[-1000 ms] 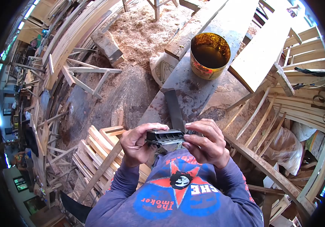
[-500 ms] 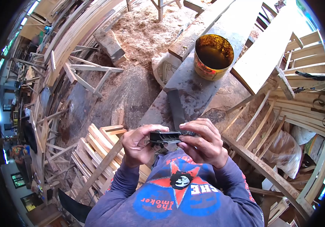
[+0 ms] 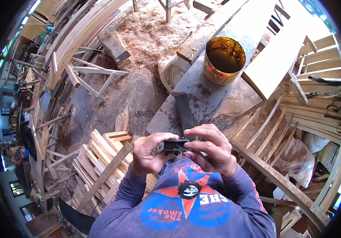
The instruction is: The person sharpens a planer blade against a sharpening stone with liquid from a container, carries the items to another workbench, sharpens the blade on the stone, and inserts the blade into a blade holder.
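Lower centre, I see left hand point(image 3: 148, 154) and right hand point(image 3: 215, 150), each grip pinching a dark block point(image 3: 173, 145), handling unfinished; a dark strip point(image 3: 184, 113) lies unheld on the bench point(image 3: 212, 99)

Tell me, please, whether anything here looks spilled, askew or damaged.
Yes, dark blotches on the plank near the yellow tin stand out: they look like drips, though whether wet or old stains I cannot tell. The small dark object held by the left hand and right hand shows no obvious damage.
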Motion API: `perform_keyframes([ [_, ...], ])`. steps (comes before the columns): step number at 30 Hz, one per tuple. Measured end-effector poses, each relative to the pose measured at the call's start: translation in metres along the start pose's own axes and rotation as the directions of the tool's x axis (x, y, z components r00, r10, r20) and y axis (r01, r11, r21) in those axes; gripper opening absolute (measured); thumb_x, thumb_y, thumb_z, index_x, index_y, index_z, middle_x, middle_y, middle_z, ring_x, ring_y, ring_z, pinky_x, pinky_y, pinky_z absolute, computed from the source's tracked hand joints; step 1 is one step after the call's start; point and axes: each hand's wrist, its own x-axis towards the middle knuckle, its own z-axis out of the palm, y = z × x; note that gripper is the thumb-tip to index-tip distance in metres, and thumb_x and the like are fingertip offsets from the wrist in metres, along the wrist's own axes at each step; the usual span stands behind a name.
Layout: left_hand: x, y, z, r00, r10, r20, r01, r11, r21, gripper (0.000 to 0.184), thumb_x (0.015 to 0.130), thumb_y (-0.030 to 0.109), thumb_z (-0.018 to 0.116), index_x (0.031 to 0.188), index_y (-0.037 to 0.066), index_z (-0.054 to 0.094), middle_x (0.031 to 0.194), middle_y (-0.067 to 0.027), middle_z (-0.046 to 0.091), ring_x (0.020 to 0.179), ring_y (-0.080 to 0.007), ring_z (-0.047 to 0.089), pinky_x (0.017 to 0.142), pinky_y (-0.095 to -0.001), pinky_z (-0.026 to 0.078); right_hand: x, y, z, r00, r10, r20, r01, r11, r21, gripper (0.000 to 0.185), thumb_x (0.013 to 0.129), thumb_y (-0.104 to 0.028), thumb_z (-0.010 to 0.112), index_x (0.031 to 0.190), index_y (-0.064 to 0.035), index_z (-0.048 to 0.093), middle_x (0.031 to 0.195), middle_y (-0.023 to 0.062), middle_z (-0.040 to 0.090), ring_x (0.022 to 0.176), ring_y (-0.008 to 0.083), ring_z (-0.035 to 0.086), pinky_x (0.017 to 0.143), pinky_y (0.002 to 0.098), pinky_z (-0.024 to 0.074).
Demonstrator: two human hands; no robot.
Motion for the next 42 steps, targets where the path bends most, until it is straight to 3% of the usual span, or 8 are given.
perform_keyframes([
  [16, -0.011, -0.003, -0.004, 1.0, -0.013, 0.007, 0.013, 0.999, 0.04, 0.04, 0.073, -0.004, 0.085, 0.111, -0.003, 0.071, 0.1, -0.0168, 0.078, 0.092, -0.0257, 0.079, 0.081, -0.0337, 0.061, -0.01, 0.003, -0.003, 0.997, 0.074, -0.004, -0.074, 0.995, 0.064, 0.017, 0.091, -0.005, 0.076, 0.106, 0.0012, 0.071, 0.112, 0.0217, 0.073, 0.097, 0.034, 0.072, 0.084, 0.0416, 0.0578],
  [18, -0.021, -0.004, 0.002, 0.959, -0.273, -0.072, 0.246, 0.934, -0.261, 0.038, 0.081, -0.003, 0.084, 0.115, -0.006, 0.069, 0.103, -0.0145, 0.078, 0.094, -0.0193, 0.076, 0.084, -0.0313, 0.06, -0.016, 0.004, -0.006, 0.977, 0.19, -0.1, -0.179, 0.978, 0.104, 0.017, 0.095, -0.002, 0.071, 0.111, 0.0018, 0.069, 0.114, 0.022, 0.073, 0.098, 0.0328, 0.072, 0.085, 0.0386, 0.057],
  [23, -0.015, 0.004, 0.014, 0.849, -0.51, -0.137, 0.38, 0.77, -0.513, 0.034, 0.089, 0.001, 0.081, 0.117, -0.007, 0.064, 0.103, -0.0131, 0.075, 0.09, -0.0163, 0.073, 0.082, -0.0302, 0.061, -0.04, 0.011, -0.005, 0.801, 0.595, -0.066, -0.54, 0.766, 0.349, 0.029, 0.106, -0.015, 0.062, 0.13, 0.0021, 0.062, 0.126, 0.0136, 0.069, 0.11, 0.0194, 0.067, 0.096, 0.0324, 0.0528],
  [25, -0.011, 0.007, 0.018, 0.754, -0.642, -0.139, 0.431, 0.643, -0.633, 0.028, 0.091, 0.005, 0.079, 0.113, -0.006, 0.064, 0.101, -0.013, 0.075, 0.088, -0.016, 0.074, 0.078, -0.0311, 0.063, -0.051, 0.016, -0.002, 0.627, 0.774, 0.086, -0.658, 0.468, 0.59, 0.036, 0.108, -0.019, 0.062, 0.137, 0.0013, 0.057, 0.127, 0.0109, 0.068, 0.109, 0.0158, 0.065, 0.096, 0.0312, 0.0522],
  [29, -0.006, 0.006, 0.022, 0.72, -0.678, -0.148, 0.436, 0.608, -0.664, 0.024, 0.093, 0.007, 0.077, 0.108, -0.004, 0.062, 0.099, -0.0133, 0.075, 0.084, -0.0161, 0.074, 0.073, -0.0323, 0.065, -0.069, 0.019, 0.011, 0.591, 0.773, 0.23, -0.696, 0.344, 0.631, 0.043, 0.107, -0.021, 0.064, 0.142, 0.0007, 0.052, 0.13, 0.0107, 0.067, 0.111, 0.0143, 0.064, 0.099, 0.0307, 0.051],
  [37, -0.014, -0.005, 0.036, 0.775, -0.602, -0.195, 0.39, 0.697, -0.601, 0.028, 0.093, 0.002, 0.076, 0.114, -0.003, 0.059, 0.112, -0.0163, 0.073, 0.099, -0.02, 0.073, 0.085, -0.0353, 0.063, -0.06, 0.016, 0.017, 0.687, 0.714, 0.135, -0.65, 0.522, 0.552, 0.064, 0.1, -0.018, 0.075, 0.152, -0.0023, 0.041, 0.136, 0.0111, 0.063, 0.11, 0.0171, 0.066, 0.093, 0.0314, 0.0547],
  [39, -0.013, -0.007, 0.042, 0.825, -0.526, -0.206, 0.338, 0.751, -0.567, 0.03, 0.093, 0.0, 0.076, 0.117, -0.001, 0.058, 0.119, -0.0186, 0.071, 0.106, -0.0224, 0.072, 0.091, -0.0367, 0.062, -0.062, 0.026, 0.016, 0.59, 0.729, 0.347, -0.605, 0.114, 0.788, 0.074, 0.097, -0.015, 0.078, 0.156, -0.0036, 0.035, 0.138, 0.0108, 0.061, 0.108, 0.0178, 0.067, 0.091, 0.0319, 0.0564],
  [42, -0.012, -0.002, 0.045, 0.971, -0.18, -0.156, 0.082, 0.868, -0.49, 0.034, 0.095, -0.002, 0.071, 0.125, 0.0, 0.055, 0.134, -0.0266, 0.064, 0.127, -0.0331, 0.065, 0.104, -0.042, 0.057, -0.058, 0.028, 0.011, 0.622, 0.669, 0.406, -0.55, 0.005, 0.835, 0.076, 0.093, -0.01, 0.08, 0.156, -0.0041, 0.038, 0.134, 0.0101, 0.063, 0.113, 0.0186, 0.067, 0.095, 0.0345, 0.057],
])
